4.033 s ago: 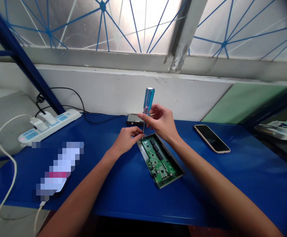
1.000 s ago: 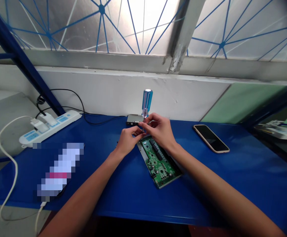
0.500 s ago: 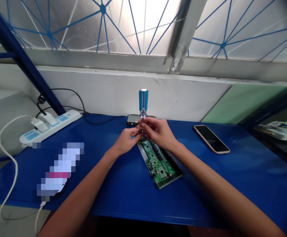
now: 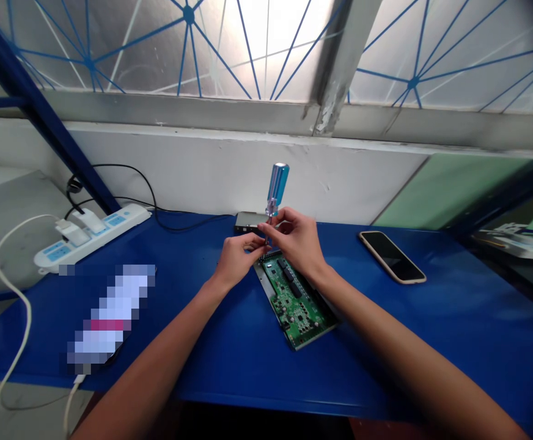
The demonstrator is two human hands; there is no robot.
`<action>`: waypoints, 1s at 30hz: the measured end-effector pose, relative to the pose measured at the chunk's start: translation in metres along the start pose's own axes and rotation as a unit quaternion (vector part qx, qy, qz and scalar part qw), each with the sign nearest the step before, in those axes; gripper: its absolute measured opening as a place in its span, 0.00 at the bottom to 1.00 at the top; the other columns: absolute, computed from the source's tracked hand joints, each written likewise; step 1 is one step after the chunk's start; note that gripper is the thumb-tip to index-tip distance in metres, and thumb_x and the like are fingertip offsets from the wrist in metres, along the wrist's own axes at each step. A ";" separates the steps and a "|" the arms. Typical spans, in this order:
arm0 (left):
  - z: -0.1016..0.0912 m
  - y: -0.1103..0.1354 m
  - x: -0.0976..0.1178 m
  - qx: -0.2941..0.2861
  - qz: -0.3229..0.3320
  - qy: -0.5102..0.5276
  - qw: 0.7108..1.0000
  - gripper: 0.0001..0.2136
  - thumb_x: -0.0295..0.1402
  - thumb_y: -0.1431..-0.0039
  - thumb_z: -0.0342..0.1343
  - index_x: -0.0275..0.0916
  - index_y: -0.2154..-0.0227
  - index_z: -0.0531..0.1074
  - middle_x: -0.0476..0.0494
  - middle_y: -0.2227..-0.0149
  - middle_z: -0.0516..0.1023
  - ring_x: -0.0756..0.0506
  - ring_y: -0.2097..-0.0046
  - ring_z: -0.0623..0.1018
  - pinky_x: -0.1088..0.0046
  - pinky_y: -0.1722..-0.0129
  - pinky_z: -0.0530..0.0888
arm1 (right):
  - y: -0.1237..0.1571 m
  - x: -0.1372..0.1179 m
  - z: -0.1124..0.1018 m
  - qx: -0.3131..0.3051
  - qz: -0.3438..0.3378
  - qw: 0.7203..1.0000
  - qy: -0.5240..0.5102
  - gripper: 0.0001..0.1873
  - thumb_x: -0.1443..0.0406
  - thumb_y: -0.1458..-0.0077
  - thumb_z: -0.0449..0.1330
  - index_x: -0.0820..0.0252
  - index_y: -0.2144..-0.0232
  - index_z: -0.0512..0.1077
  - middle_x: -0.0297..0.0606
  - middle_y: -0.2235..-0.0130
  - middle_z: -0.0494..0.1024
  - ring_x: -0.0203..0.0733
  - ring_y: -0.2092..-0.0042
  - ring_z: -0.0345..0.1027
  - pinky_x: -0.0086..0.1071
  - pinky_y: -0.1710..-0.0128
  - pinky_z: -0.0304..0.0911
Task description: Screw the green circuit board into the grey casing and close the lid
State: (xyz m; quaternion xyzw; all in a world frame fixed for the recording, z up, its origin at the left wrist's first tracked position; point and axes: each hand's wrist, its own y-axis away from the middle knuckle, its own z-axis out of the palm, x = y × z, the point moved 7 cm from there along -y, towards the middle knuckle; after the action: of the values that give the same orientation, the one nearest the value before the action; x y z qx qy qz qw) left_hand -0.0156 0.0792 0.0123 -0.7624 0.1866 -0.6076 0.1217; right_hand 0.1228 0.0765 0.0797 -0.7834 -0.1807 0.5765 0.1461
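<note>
A screwdriver (image 4: 276, 188) with a clear blue handle stands nearly upright, leaning slightly right, its thin shaft pointing down at the near corner of a green circuit board (image 4: 294, 302). The board lies in a grey metal chassis tray (image 4: 271, 293) on the blue bench. My right hand (image 4: 296, 239) grips the screwdriver's neck with its fingertips. My left hand (image 4: 236, 261) pinches the lower shaft just above the board. Whether a small screw sits in those fingers is too small to tell. The shaft's tip is hidden behind my fingers.
A small grey metal box (image 4: 248, 222) sits just behind my hands. On the left are a white power strip (image 4: 90, 235) with plugs and cables and a phone with a blurred surface (image 4: 110, 318). A black phone (image 4: 392, 256) lies on the right of the blue bench (image 4: 230, 379).
The screwdriver handle has tilted from upright to leaning right since half a second ago. My right hand has shifted slightly right and up, while the board stays in place.
</note>
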 end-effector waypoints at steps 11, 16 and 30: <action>0.000 0.001 0.009 -0.080 0.004 0.046 0.996 0.16 0.38 0.39 0.63 0.34 0.52 0.77 0.36 0.56 0.84 0.39 0.54 0.83 0.62 0.50 0.78 | 0.002 -0.002 0.012 -0.131 0.019 0.991 -0.012 0.13 0.58 0.38 0.61 0.61 0.59 0.79 0.37 0.68 0.82 0.32 0.80 0.68 0.31 0.79 0.66; 0.000 0.002 0.007 -0.114 0.009 0.077 0.990 0.13 0.39 0.36 0.59 0.33 0.62 0.82 0.37 0.60 0.86 0.39 0.57 0.84 0.62 0.51 0.79 | 0.004 -0.003 0.017 -0.172 0.015 0.985 -0.021 0.14 0.59 0.36 0.59 0.60 0.55 0.77 0.40 0.63 0.83 0.33 0.78 0.70 0.33 0.76 0.68; -0.009 -0.001 0.004 0.028 0.023 -0.046 0.998 0.10 0.38 0.45 0.68 0.37 0.73 0.78 0.46 0.72 0.82 0.44 0.68 0.81 0.69 0.65 0.76 | 0.001 -0.005 0.004 -0.004 0.003 1.000 0.022 0.13 0.58 0.48 0.70 0.59 0.71 0.72 0.35 0.72 0.77 0.33 0.75 0.65 0.30 0.75 0.60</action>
State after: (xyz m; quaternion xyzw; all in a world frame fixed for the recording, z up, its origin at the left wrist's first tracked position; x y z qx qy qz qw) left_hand -0.0230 0.0784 0.0184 -0.7811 0.1813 -0.5741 0.1657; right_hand 0.1177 0.0731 0.0822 -0.7972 -0.1775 0.5586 0.1449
